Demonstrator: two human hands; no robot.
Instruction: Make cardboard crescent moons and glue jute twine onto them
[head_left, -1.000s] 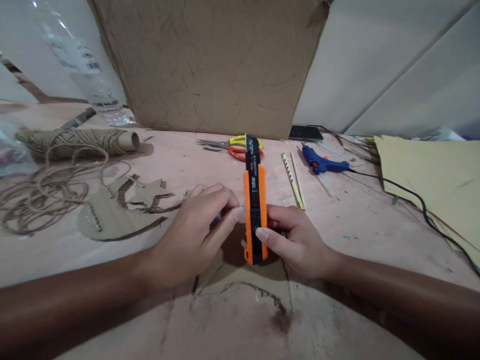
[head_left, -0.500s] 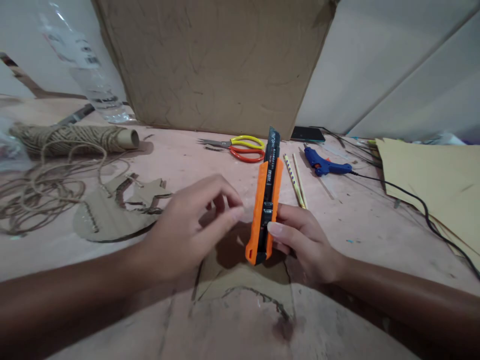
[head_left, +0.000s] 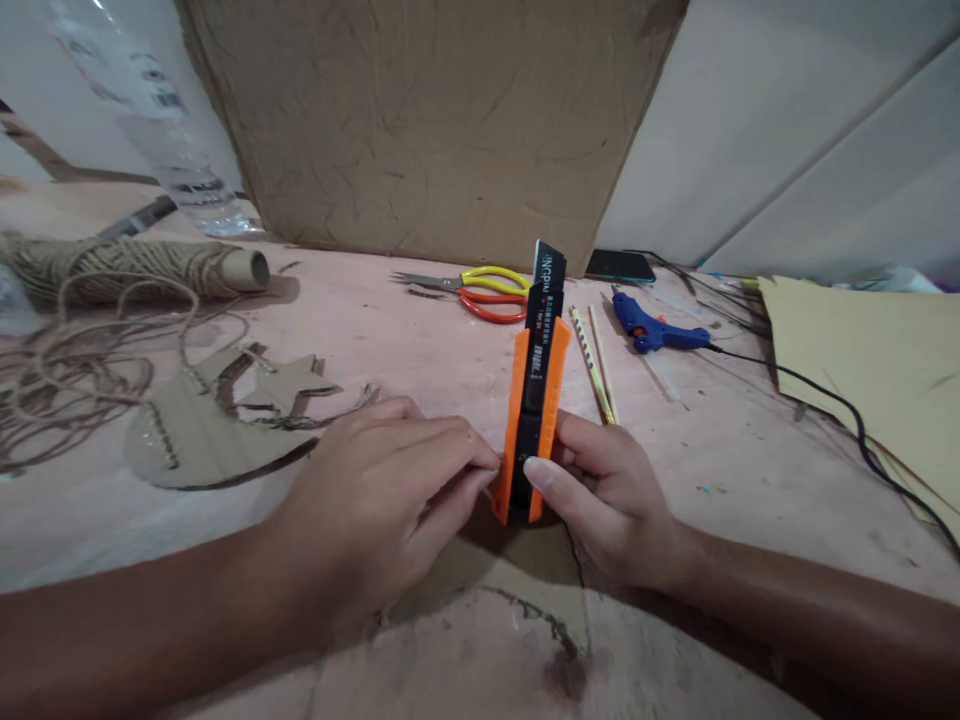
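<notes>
My right hand [head_left: 611,490] grips an orange and black utility knife [head_left: 534,420], held upright with its thumb on the black middle strip and the dark tip pointing up. My left hand [head_left: 405,480] is just left of the knife, fingers pinched together near the knife's lower edge; what is between the fingertips, if anything, is too small to make out. Under both hands a cardboard piece [head_left: 525,570] with a ragged curved lower edge lies on the table, partly covered by the left hand.
Behind are scissors [head_left: 487,292], thin sticks [head_left: 592,360], a blue glue gun [head_left: 656,328] with its cable, and a phone [head_left: 619,265]. At left are cardboard moon [head_left: 217,430] and star shapes, a twine roll [head_left: 135,270] and a bottle [head_left: 187,170]. Upright cardboard [head_left: 435,120] stands behind.
My left hand has moved down and its fingers have closed beside the knife's lower edge. The right thumb sits slightly lower on the knife, and more of the dark blade end shows.
</notes>
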